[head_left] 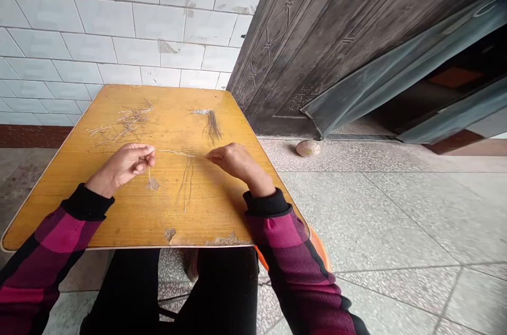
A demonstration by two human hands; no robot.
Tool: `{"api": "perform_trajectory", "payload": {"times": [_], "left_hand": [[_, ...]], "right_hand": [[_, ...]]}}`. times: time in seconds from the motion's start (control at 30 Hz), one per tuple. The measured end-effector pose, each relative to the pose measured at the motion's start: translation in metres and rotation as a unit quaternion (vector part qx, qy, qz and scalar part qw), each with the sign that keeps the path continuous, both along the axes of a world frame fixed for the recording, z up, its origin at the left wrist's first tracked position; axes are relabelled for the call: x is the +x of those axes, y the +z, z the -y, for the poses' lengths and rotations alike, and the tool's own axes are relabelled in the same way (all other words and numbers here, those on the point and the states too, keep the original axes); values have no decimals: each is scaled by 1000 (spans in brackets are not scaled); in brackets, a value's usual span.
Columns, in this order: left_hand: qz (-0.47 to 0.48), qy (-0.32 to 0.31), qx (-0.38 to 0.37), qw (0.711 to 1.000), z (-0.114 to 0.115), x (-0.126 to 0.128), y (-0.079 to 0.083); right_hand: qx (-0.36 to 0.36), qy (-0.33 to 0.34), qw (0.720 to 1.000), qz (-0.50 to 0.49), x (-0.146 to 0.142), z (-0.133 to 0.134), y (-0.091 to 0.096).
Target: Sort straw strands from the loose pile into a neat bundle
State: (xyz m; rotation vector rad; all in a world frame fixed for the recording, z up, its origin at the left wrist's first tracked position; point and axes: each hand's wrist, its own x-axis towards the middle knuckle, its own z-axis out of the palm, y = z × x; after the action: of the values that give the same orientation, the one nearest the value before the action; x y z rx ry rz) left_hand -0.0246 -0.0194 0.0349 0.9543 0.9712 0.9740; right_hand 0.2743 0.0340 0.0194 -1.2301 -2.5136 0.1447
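Note:
My left hand (124,163) and my right hand (232,159) rest on a worn yellow wooden table (119,219), both pinched closed. A thin pale strand (176,153) stretches between them, each hand holding one end. More thin strands (186,184) hang from it and lie on the table toward me. A scattered pile of pale strands (121,123) lies at the far left. A dark tied bundle of strands (210,124) lies at the far middle.
A white tiled wall (119,18) stands behind the table. A dark patterned metal door (336,39) is at the right, with a small ball (308,148) on the speckled floor by it. The table's front edge is chipped (225,240).

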Motion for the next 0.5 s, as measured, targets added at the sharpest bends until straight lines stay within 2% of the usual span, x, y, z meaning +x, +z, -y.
{"api": "perform_trajectory", "payload": {"times": [0.1, 0.2, 0.27, 0.37, 0.43, 0.5], "left_hand": [[8, -5, 15, 1000, -1, -2, 2], [-29, -76, -13, 997, -1, 2, 3], [-60, -121, -20, 991, 0, 7, 2], [-97, -148, 6, 984, 2, 14, -1], [-126, -154, 34, 979, 3, 18, -3], [-158, -162, 65, 972, 4, 21, -3]], "right_hand": [[-36, -2, 998, -42, 6, 1, 7], [-63, 1, 977, -204, -3, 10, 12], [-146, 36, 944, -295, -19, 20, 12], [-329, 104, 876, -338, -46, 35, 6], [-412, 115, 833, -351, -60, 42, 0], [-474, 100, 793, -369, -69, 45, -6]]}}
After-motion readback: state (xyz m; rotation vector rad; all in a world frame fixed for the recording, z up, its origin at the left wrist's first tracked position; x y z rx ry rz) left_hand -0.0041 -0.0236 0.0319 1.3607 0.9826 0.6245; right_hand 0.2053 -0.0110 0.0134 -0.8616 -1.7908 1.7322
